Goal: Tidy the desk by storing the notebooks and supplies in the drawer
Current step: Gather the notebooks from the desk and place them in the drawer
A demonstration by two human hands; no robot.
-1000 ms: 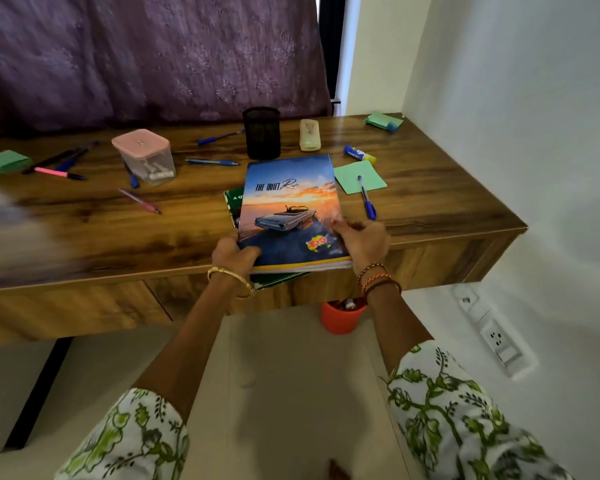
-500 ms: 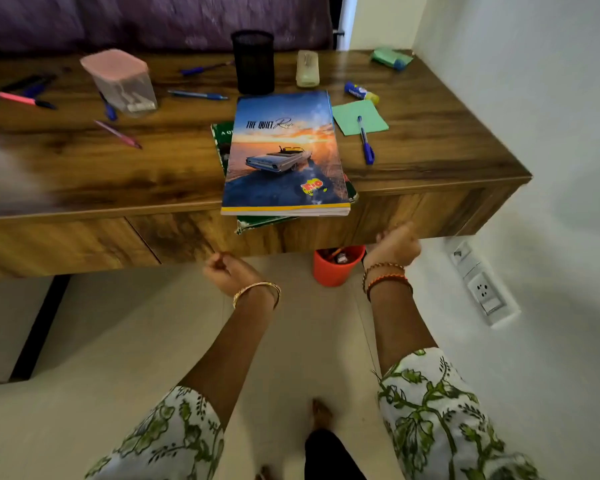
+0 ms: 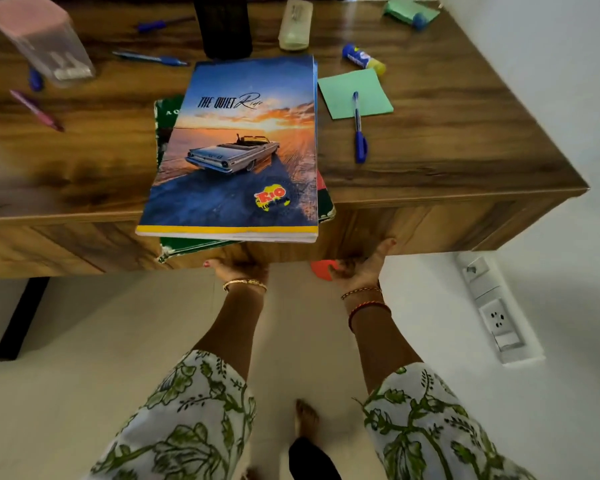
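Note:
A blue notebook [image 3: 236, 150] with a car on its cover lies on a green notebook [image 3: 165, 133], and both overhang the desk's front edge. Below them is the wooden drawer front [image 3: 413, 226], which looks closed. My left hand [image 3: 239, 270] and my right hand [image 3: 357, 268] both grip the drawer front's bottom edge, fingers hooked underneath and hidden. The right thumb rests up against the drawer face. On the desk lie a blue pen [image 3: 359, 133] across a green sticky note [image 3: 354, 91], a glue stick [image 3: 362, 58], a pink pen [image 3: 37, 110] and another blue pen [image 3: 149, 58].
At the back of the desk stand a black pen cup [image 3: 224, 22], a clear box with a pink lid [image 3: 39, 39], a pale case [image 3: 295, 24] and a green pad [image 3: 409, 12]. An orange bin [image 3: 321, 270] sits under the desk. A wall socket [image 3: 496, 317] is low on the right.
Both hands let go of the blue notebook, dropped below the desk edge and took hold of the drawer front's bottom edge. The view has tilted down and moved closer.

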